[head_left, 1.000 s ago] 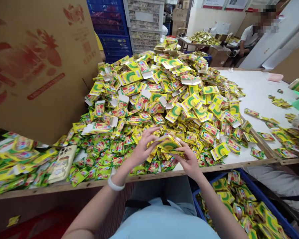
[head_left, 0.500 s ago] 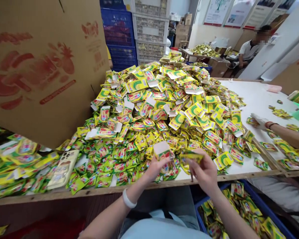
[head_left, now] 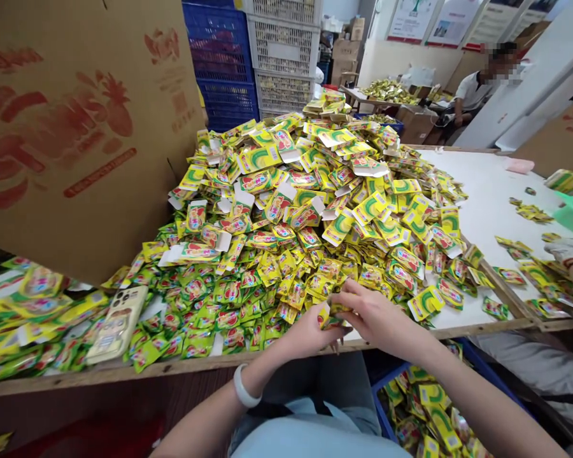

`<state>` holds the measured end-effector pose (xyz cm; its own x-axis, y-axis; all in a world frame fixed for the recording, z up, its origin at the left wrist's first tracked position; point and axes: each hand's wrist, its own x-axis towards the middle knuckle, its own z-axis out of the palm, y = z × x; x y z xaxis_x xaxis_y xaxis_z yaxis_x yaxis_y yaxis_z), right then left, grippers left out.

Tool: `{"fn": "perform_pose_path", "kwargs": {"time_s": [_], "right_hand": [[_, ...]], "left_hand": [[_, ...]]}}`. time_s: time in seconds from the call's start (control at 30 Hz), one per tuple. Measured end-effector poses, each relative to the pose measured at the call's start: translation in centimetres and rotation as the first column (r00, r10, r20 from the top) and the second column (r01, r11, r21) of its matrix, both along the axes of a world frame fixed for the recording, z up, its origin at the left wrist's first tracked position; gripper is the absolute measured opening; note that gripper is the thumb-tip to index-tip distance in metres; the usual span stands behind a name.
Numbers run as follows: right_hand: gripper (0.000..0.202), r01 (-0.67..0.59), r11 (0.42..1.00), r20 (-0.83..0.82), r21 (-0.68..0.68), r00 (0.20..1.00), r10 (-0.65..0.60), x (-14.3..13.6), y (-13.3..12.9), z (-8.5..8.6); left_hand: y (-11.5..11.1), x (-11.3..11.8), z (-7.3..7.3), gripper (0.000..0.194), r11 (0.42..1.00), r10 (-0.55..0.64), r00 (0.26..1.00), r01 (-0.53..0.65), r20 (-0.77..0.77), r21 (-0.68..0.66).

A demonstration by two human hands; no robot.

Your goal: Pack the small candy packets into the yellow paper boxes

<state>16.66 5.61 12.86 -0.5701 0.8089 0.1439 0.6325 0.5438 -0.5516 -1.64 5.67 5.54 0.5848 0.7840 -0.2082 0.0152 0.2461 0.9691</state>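
- Wristband point(head_left: 247, 387), one, pale, circles your left wrist; one blue crate point(head_left: 380, 404) stands below the table edge by your right forearm, holding more packets than you can count.
- Your left hand point(head_left: 310, 332) grips one small yellow packet point(head_left: 323, 314) just above the front edge of the table point(head_left: 181, 367).
- Your right hand point(head_left: 373, 313) brings its fingertips to that packet; whether they pinch it or only touch it, you cannot tell, since the fingers hide most of it.
- To handle it well, steady it with the left fingers, press lightly so the thin sides do not crease, and work with the right fingertips alone, wrists loose.
- One phone point(head_left: 118, 324) lies left of your hands, beside green sachets point(head_left: 195, 289) too many to count.
- One large brown carton point(head_left: 90, 133) stands tilted at your left; yellow boxes point(head_left: 260, 158), several with white flaps out, heap up beyond the sachets, again uncountable.
- One gloved co-worker's hand point(head_left: 570, 251) is at your right.
- Farther back: at least two stacked blue crates point(head_left: 224, 39), one seated person point(head_left: 468, 95), four posters point(head_left: 413, 19).
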Motion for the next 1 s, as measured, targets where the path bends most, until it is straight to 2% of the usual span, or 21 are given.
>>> {"fn": "perform_pose_path", "kwargs": {"time_s": [0.07, 0.17, 0.27, 0.37, 0.47, 0.6, 0.77, 0.87, 0.93, 1.0], "right_hand": [[0.02, -0.07, 0.995, -0.033, -0.072, 0.997, 0.068, 0.5, -0.1, 0.2], [0.016, -0.041, 0.997, -0.178, -0.062, 0.984, 0.029, 1.1, -0.3, -0.9], [0.018, -0.003, 0.999, -0.218, 0.048, 0.976, 0.013, 1.4, -0.9, -3.0], [0.023, 0.007, 0.999, -0.232, 0.039, 0.973, 0.002, 1.4, -1.8, -4.4], [0.021, 0.037, 0.997, -0.278, -0.068, 0.959, -0.054, 1.7, -2.5, -4.5], [0.017, 0.046, 0.976, -0.319, -0.211, 0.941, -0.113, 2.2, -3.0, -4.3], [0.01, 0.092, 0.988, -0.329, -0.127, 0.936, -0.129, 2.0, -3.3, -5.5], [0.015, 0.067, 0.997, -0.373, -0.04, 0.925, -0.077, 1.9, -3.7, -5.8], [0.02, 0.009, 0.997, -0.379, -0.071, 0.925, -0.035, 2.0, -4.1, -5.8], [0.024, -0.045, 0.981, -0.357, -0.189, 0.934, -0.026, 2.1, -4.7, -5.8]], "left_hand": [[-0.1, -0.2, -0.1, 0.028, 0.998, -0.044, 0.999, 0.044, -0.005, -0.034], [-0.2, -0.9, -0.2, 0.028, 0.989, -0.119, 0.993, 0.118, -0.003, -0.093], [-0.5, -1.5, -0.8, 0.055, 0.988, -0.143, 0.988, 0.138, -0.06, -0.075], [-0.8, -1.7, -1.8, 0.073, 0.987, -0.157, 0.982, 0.151, -0.109, -0.064], [-1.0, -1.4, -2.5, 0.069, 0.969, -0.232, 0.968, 0.223, -0.091, -0.106], [-1.1, -1.1, -2.5, 0.056, 0.924, -0.32, 0.947, 0.309, -0.011, -0.224], [-1.0, -0.9, -1.9, 0.054, 0.938, -0.305, 0.951, 0.289, -0.056, -0.192], [-1.2, -0.9, -1.7, 0.052, 0.932, -0.316, 0.949, 0.307, -0.016, -0.193], [-1.4, -0.9, -1.8, 0.054, 0.938, -0.299, 0.954, 0.291, -0.016, -0.191], [-1.5, -0.7, -1.8, 0.057, 0.948, -0.284, 0.957, 0.272, -0.059, -0.165]]}}
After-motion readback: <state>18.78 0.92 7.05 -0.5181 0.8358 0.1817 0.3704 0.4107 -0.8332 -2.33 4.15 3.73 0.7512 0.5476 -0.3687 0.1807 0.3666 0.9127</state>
